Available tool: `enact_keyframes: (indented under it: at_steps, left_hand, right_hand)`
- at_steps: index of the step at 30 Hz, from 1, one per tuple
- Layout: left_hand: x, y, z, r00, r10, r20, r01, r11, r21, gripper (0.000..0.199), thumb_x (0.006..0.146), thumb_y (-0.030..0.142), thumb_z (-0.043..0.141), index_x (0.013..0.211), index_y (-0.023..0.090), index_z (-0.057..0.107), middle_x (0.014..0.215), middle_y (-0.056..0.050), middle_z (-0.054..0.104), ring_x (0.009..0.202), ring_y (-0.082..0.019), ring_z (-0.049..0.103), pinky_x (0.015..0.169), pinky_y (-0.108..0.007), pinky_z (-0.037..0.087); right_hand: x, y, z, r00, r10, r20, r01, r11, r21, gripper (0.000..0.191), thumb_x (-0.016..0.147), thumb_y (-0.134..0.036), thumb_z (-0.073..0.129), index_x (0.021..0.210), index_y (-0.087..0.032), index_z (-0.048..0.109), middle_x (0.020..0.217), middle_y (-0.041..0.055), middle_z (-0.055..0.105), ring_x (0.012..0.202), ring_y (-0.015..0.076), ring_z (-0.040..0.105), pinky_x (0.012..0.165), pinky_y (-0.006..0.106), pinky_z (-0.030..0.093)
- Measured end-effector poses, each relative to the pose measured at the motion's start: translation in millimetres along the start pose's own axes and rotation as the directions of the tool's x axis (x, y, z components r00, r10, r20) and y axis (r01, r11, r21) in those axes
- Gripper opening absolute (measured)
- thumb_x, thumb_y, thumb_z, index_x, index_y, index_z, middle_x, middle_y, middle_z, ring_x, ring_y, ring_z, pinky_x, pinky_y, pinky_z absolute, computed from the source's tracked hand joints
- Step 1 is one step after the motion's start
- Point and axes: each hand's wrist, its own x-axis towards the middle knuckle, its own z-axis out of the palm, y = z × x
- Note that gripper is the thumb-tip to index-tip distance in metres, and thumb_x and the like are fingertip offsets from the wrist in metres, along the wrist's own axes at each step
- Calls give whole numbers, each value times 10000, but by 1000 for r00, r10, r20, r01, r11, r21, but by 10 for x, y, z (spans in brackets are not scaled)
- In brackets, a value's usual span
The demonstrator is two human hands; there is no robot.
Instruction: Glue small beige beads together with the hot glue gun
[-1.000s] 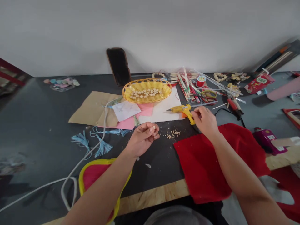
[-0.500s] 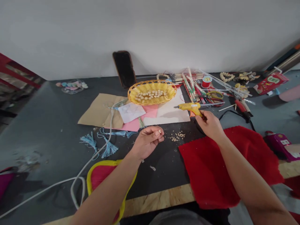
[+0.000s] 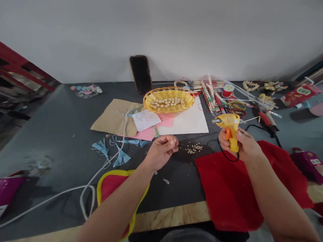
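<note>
My left hand (image 3: 163, 151) is closed in a pinch on a small pale bead (image 3: 174, 140), its fingertips above the dark table. Just right of it lies a scatter of tiny beige beads (image 3: 193, 148). My right hand (image 3: 239, 143) grips a yellow glue gun (image 3: 228, 122) by its handle, the orange trigger facing left and the metal nozzle pointing left. The gun is held up over the edge of a red cloth (image 3: 229, 191). Beyond both hands stands a yellow woven basket (image 3: 169, 107) with several pale bead clusters inside.
A phone (image 3: 141, 74) leans on the wall. Blue tassels (image 3: 121, 158) and a white cable (image 3: 101, 169) lie on the left. At the back right are scissors (image 3: 237, 106), a red thread spool (image 3: 227, 90), sticks and a juice box (image 3: 300, 94). Papers (image 3: 194, 117) lie under the basket.
My right hand has lifted the glue gun off the table area and turned it upright, handle down in the palm. My left hand keeps its pinch. The view has shifted slightly left.
</note>
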Motion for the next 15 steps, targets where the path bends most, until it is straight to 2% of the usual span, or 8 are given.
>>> enact_keyframes:
  at_steps: [3,4,7,11,15]
  left_hand:
    - [1,-1,5,1000,3,-5,-3,1000,15,160,628,239,853,641,154,718,641,-6,620,554,-73,482,551,-230,385]
    - [1,-2,6,1000,4,-10,-4,1000,18,159,628,240,853,640,156,719,640,-6,621,551,-72,481,548,-229,383]
    - [-1,-2,8,999,7,-33,-6,1000,19,157,632,250,850,654,159,724,644,-4,625,540,-66,472,543,-225,379]
    - [-2,-4,5,999,14,-52,-13,1000,21,171,622,261,857,646,162,720,651,-3,630,531,-64,459,531,-224,368]
    - [-3,-9,1,999,22,-48,-21,999,30,170,621,263,857,645,161,723,636,-1,626,531,-65,460,532,-226,360]
  right_hand:
    - [-29,40,64,1000,-15,24,17,997,-81,245,783,-386,720,941,-227,621,1007,73,660,536,92,472,481,281,389]
    - [-35,53,88,999,-22,42,26,995,-97,231,799,-369,708,954,-226,613,1030,79,662,511,76,445,486,282,382]
    - [-47,95,146,994,2,106,15,987,-162,248,845,-374,666,1011,-200,605,887,59,656,487,61,399,481,264,342]
    - [-53,146,204,979,56,195,13,943,-333,290,906,-418,587,1044,-163,591,614,-19,517,534,100,441,494,252,327]
    - [-57,182,274,964,6,267,104,914,-392,312,958,-452,478,1034,-169,584,646,-16,505,537,100,443,518,259,357]
